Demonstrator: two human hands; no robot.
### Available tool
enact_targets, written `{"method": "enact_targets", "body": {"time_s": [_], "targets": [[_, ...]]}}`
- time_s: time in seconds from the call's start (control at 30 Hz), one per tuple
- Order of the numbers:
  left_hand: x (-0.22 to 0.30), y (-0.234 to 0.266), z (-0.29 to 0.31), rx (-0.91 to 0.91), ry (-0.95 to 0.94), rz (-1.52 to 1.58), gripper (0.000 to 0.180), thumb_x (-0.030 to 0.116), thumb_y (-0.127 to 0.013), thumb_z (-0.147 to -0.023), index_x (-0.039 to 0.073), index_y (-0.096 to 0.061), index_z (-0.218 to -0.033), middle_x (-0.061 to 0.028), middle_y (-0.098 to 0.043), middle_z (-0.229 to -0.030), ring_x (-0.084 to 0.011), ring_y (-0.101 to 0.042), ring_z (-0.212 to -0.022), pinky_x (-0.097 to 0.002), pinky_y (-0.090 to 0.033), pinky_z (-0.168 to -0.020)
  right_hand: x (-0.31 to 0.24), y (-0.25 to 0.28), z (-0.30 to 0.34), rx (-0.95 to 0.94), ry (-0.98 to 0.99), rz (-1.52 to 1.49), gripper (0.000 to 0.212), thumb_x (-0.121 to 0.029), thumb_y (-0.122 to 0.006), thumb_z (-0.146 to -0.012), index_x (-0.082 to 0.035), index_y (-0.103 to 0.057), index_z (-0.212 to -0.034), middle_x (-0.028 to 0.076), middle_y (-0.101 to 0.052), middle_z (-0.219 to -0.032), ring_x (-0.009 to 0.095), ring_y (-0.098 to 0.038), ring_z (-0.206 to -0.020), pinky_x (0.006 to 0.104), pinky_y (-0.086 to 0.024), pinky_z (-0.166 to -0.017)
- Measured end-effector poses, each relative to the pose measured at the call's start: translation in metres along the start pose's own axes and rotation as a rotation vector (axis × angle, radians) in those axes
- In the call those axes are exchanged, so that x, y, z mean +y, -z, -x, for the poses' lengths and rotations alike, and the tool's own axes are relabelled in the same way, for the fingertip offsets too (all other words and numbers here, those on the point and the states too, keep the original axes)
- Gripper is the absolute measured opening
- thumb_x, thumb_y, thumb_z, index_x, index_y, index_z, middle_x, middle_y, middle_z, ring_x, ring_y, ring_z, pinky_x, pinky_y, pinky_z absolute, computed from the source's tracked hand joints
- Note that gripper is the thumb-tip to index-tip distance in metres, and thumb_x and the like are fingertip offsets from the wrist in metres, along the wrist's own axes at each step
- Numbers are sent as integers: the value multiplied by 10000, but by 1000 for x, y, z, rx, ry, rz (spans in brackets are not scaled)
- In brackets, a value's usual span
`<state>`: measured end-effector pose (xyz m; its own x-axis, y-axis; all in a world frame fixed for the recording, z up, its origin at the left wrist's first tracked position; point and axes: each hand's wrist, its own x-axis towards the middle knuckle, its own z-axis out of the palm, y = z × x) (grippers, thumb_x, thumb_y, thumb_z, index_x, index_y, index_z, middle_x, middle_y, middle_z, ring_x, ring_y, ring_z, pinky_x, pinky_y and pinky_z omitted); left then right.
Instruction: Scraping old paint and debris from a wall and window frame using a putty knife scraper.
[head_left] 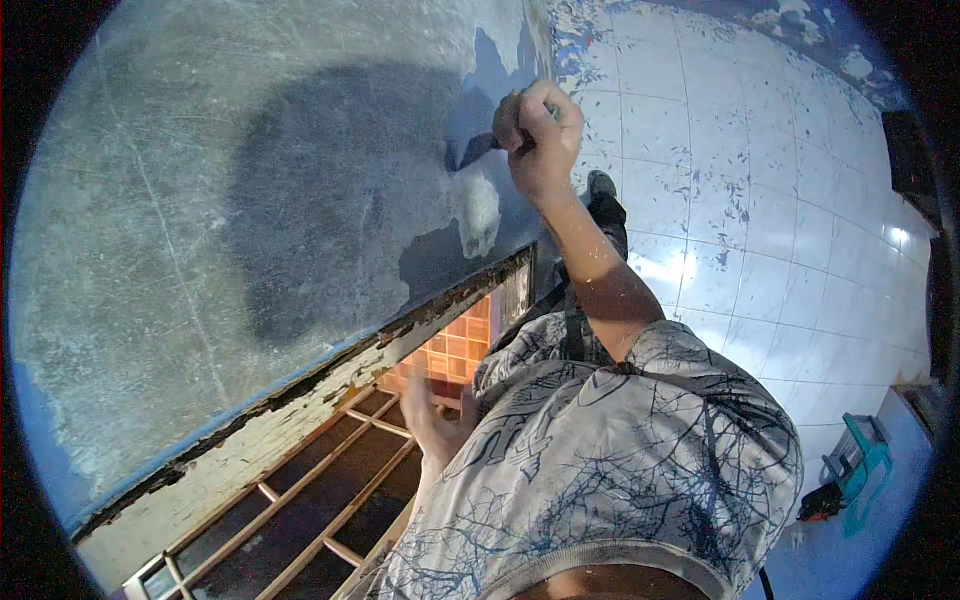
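My right hand (550,145) is closed round the handle of a scraper (508,122). Its dark blade points left against the wall (170,170), beside remaining blue paint (492,70); shadow makes the blade's edge hard to make out. Just below the blade, a pale bare patch (480,215) shows on the wall. Lower down, my left hand (435,425) holds nothing, its thumb and fingers apart and slightly blurred. It is beside the worn wooden frame (330,385) of an opening.
Paint flakes (705,185) litter the white tiled floor (740,230) to the right. At the lower right is a teal-and-grey object (858,455) with a dark item beside it. A wooden lattice (345,490) fills the lower left, and orange tiles (455,345) show through the opening.
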<state>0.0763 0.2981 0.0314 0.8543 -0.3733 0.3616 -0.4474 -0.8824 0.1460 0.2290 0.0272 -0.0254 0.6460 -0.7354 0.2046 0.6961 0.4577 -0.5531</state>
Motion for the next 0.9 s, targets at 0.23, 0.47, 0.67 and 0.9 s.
{"method": "enact_targets", "body": {"time_s": [0.23,0.47,0.67,0.9], "targets": [[29,-34,-63,-849,-208,456,460,294,-564,-789,20,-491,-1151,-210,-566,-1026,-348,-541,-930,-417,-409,-834,-45,-6,14,-219,78,-195,266,-111,-516,-786,-57,-359,-578,16,-350,-464,97,-294,-412,273,-240,-397],[41,-71,-119,-713,-313,275,369,244,-568,-793,23,-518,-1084,-190,-553,-1045,-354,-531,-955,-407,-428,-813,-14,-23,31,-329,339,159,301,-166,-527,-771,-32,-382,-543,36,-347,-470,141,-330,-412,271,-241,-409],[48,-83,-127,-535,-162,491,250,214,-554,-804,27,-550,-970,-191,-577,-930,-337,-565,-864,-397,-444,-726,-11,-9,33,-263,340,195,287,-163,-488,-788,-30,-424,-542,46,-391,-492,161,-354,-431,292,-325,-470],[28,-94,-110,-958,-82,607,267,262,-572,-811,30,-557,-942,-165,-593,-895,-319,-579,-851,-386,-451,-703,-36,2,27,-266,81,31,164,-68,-505,-744,19,-500,-605,83,-482,-584,192,-482,-543,303,-425,-562]]}}
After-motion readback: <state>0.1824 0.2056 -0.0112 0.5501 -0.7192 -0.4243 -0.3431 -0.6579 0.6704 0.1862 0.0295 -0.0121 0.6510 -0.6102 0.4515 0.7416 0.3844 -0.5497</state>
